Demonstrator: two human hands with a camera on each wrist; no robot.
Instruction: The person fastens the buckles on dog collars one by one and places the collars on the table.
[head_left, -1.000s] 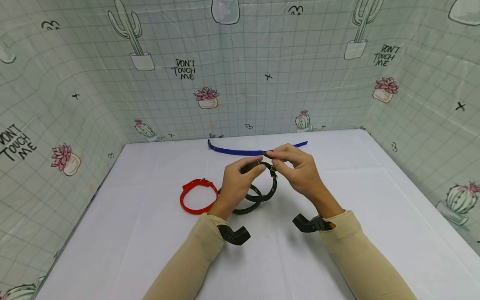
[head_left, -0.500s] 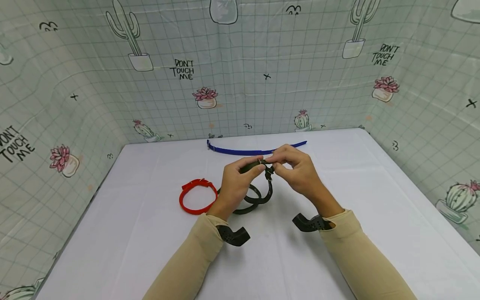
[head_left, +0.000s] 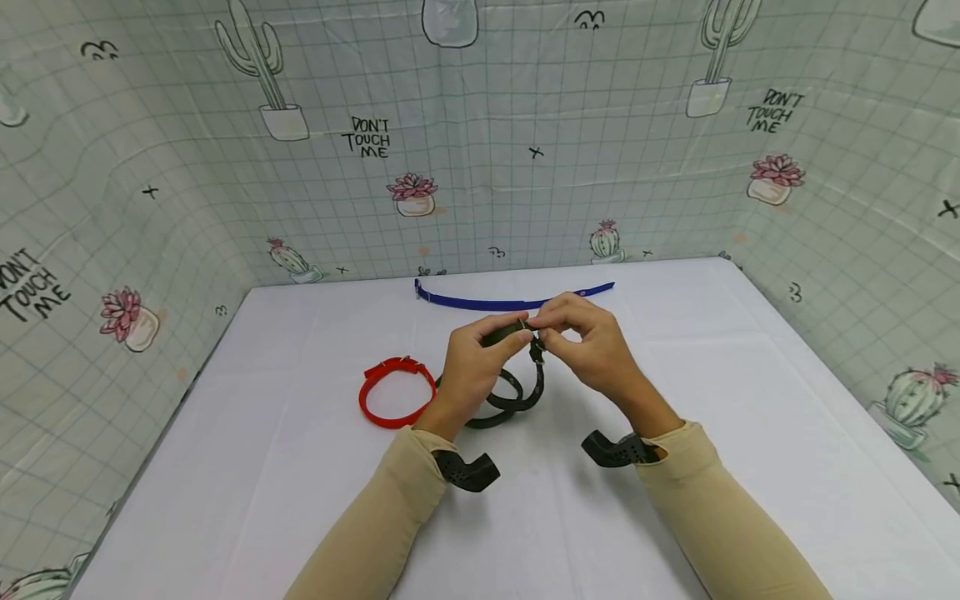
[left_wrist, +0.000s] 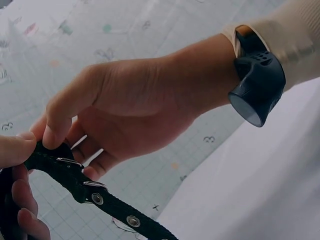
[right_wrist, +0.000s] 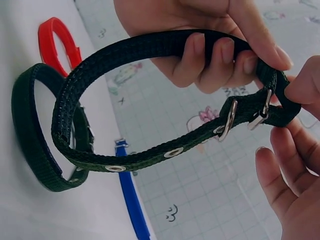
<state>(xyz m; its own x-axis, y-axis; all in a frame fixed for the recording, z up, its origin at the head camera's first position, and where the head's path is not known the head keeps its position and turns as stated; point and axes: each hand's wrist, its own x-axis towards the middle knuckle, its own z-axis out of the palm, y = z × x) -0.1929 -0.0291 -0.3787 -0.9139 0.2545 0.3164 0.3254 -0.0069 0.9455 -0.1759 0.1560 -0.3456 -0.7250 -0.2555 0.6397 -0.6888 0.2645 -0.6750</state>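
A dark green pet collar (right_wrist: 145, 162) with metal eyelets, a buckle (right_wrist: 267, 105) and a D-ring is looped into a ring, held up over the table. My left hand (head_left: 474, 358) grips its upper band, thumb on the near side and fingers curled behind. Facing it, my right hand (head_left: 588, 342) pinches the strap near the buckle between thumb and fingers. In the right wrist view, the strap bends round between both thumbs. The left wrist view has the buckle hanging just below the left fingertips (left_wrist: 92, 172).
A second dark green collar (right_wrist: 30, 125) lies looped on the white table (head_left: 300, 483) below the hands. To its left is a looped red collar (head_left: 397, 423). A blue collar (head_left: 480, 305) lies stretched out at the back, before a printed cloth wall (head_left: 480, 192).
The right hand has shifted slightly left, its fingertips closer to the left hand's. The held collar's buckle side has swung a little left and now hangs more upright.
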